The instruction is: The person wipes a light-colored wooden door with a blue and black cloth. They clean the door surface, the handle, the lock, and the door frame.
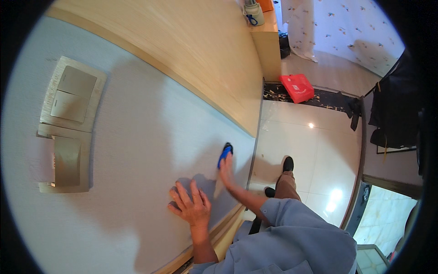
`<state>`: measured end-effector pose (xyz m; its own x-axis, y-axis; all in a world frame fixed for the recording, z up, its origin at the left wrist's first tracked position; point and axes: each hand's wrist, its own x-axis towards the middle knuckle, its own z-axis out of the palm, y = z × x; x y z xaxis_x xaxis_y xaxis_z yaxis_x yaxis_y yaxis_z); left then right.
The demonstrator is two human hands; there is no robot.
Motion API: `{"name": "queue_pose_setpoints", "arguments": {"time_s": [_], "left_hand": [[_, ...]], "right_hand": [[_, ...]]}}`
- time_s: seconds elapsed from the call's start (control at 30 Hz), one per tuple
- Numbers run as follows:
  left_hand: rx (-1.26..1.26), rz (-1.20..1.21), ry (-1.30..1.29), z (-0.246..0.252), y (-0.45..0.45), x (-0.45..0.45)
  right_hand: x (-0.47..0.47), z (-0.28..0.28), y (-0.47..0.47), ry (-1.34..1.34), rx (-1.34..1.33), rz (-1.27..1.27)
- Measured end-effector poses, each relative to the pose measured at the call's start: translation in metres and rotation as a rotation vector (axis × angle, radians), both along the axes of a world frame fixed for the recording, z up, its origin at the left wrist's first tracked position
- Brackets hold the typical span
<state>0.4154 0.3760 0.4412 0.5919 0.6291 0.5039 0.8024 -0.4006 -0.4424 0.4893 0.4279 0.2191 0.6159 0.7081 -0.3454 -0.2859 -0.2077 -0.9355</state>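
My left hand (pixel 192 206) rests spread on the pale textured wall (pixel 137 164), palm towards it and fingers apart. Beside it, my right hand (pixel 226 173) is closed around a blue hand tool with a black end (pixel 225 152), held against or very near the wall. The hand hides part of this tool and is slightly blurred, so its exact kind cannot be told. Further left on the wall are a gold-framed rocker switch plate (pixel 73 94) and, adjoining it, a plate with a raised hood (pixel 67 161).
A light wood panel (pixel 191 48) juts out along the wall. A red bag (pixel 298 88) lies at the dark floor threshold (pixel 328 98). Tiled floor (pixel 291 133) surrounds my feet. Dark bags or garments (pixel 393 102) hang opposite, near a patterned curtain (pixel 342 30).
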Motion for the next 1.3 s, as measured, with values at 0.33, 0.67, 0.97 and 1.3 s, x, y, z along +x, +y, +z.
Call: {"name": "queue_pose_setpoints", "arguments": {"time_s": [0.33, 0.67, 0.97, 1.3], "left_hand": [[-0.007, -0.039, -0.09, -0.005, 0.0, 0.008], [-0.038, -0.043, -0.024, -0.014, 0.014, 0.026], [-0.072, -0.032, -0.032, -0.029, 0.018, 0.041], [-0.146, -0.011, 0.099, -0.051, 0.026, 0.061]], "right_hand": [[0.051, 0.061, 0.048, -0.347, 0.382, -0.202], [0.094, -0.056, 0.079, -0.14, -0.008, -0.194], [0.046, -0.009, 0.037, -0.075, 0.117, -0.127], [0.082, -0.095, 0.062, 0.21, -0.082, -0.108]]}}
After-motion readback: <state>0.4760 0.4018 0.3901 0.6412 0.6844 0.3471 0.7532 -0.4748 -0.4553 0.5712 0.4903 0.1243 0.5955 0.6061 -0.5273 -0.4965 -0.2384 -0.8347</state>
